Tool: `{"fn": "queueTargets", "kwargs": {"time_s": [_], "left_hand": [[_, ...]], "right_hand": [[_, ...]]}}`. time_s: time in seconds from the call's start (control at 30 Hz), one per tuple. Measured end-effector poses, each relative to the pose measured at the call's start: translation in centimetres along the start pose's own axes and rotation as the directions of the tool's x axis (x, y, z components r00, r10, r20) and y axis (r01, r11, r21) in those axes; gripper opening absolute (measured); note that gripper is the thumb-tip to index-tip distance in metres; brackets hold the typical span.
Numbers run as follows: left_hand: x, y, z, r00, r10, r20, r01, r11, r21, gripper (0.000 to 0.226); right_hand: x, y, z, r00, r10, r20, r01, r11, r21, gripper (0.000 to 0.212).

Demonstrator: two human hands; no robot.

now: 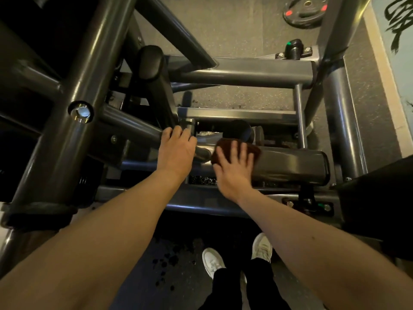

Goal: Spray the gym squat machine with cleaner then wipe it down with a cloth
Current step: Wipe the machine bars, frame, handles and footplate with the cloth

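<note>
— Left of the black pad point(290, 162) on the squat machine point(245, 73)?
— Gripped a grey metal bracket point(188, 125) there with the left hand point(176, 151), fingers curled over it.
— And on the pad itself?
— Pressed a brown cloth point(254, 151) flat against its left end with the right hand point(232, 168), fingers spread and straight.
— Beyond the pad?
— Spotted a weight plate point(305, 10) on the floor point(234, 27), well behind its right end.

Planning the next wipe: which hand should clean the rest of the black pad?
Right, likely. The right hand presses the cloth on the pad; the left hand grips a frame bar.
</note>
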State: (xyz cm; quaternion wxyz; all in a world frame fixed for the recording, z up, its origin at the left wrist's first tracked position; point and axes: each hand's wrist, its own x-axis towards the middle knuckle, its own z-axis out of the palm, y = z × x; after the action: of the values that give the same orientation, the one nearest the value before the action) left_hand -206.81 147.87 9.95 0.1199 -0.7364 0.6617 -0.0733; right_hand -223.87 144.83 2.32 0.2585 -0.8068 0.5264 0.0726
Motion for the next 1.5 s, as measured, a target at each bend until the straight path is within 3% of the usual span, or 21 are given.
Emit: {"fn": "queueTargets", "kwargs": {"time_s": [0.1,0.27,0.4,0.57,0.77,0.93,1.07,1.17,1.23,1.3,1.37,1.5], "left_hand": [[0.0,0.2,0.1,1.000,-0.014,-0.023,0.014,1.000,0.009,0.032],[-0.1,0.2,0.1,0.999,-0.023,-0.038,0.023,1.000,0.005,0.029],[-0.1,0.3,0.1,0.999,-0.029,-0.022,0.029,0.999,0.014,0.033],[-0.1,0.4,0.2,0.999,-0.028,-0.025,0.028,0.999,0.019,0.035],[0.0,0.4,0.5,0.999,-0.026,-0.028,0.027,0.999,0.019,0.034],[0.1,0.2,0.6,1.000,-0.017,-0.016,0.017,1.000,-0.001,0.030],[0.1,0.2,0.4,1.000,-0.017,0.003,0.017,1.000,-0.019,0.033],[0.2,0.2,0.5,1.000,-0.016,0.006,0.016,1.000,-0.010,0.033],[0.1,0.2,0.6,1.000,-0.016,0.016,0.017,1.000,-0.012,0.033],[0.1,0.3,0.7,1.000,-0.018,0.010,0.019,1.000,-0.015,0.034],[0.2,0.3,0.7,1.000,-0.020,0.000,0.020,1.000,-0.011,0.032],[0.0,0.5,0.7,1.000,-0.017,-0.023,0.017,1.000,0.006,0.026]], "right_hand": [[0.7,-1.6,0.6,0.989,-0.151,-0.011,0.151,0.988,0.012,0.059],[-3.5,2.0,1.7,0.945,-0.327,0.017,0.327,0.937,-0.123,0.058],[-2.8,2.8,0.6,0.952,-0.302,0.051,0.306,0.942,-0.140,0.057],[2.5,0.2,-1.3,0.980,-0.193,0.040,0.193,0.981,0.000,0.056],[3.2,0.4,-2.3,0.981,-0.192,-0.009,0.192,0.980,0.059,0.054],[1.0,7.9,-2.9,0.990,0.032,-0.139,-0.029,0.999,0.019,0.053],[-0.7,14.3,-4.4,0.912,0.358,-0.201,-0.345,0.933,0.098,0.051],[-1.3,13.2,-3.7,0.830,0.523,-0.194,-0.493,0.850,0.185,0.054],[-1.2,9.6,-2.5,0.814,0.557,-0.165,-0.521,0.825,0.217,0.056],[-1.1,4.9,-0.7,0.892,0.424,-0.158,-0.404,0.903,0.146,0.058],[-1.3,0.2,1.3,0.974,0.181,-0.135,-0.175,0.983,0.056,0.058],[-2.0,-2.0,3.0,0.995,-0.077,-0.068,0.073,0.996,-0.047,0.059]]}}
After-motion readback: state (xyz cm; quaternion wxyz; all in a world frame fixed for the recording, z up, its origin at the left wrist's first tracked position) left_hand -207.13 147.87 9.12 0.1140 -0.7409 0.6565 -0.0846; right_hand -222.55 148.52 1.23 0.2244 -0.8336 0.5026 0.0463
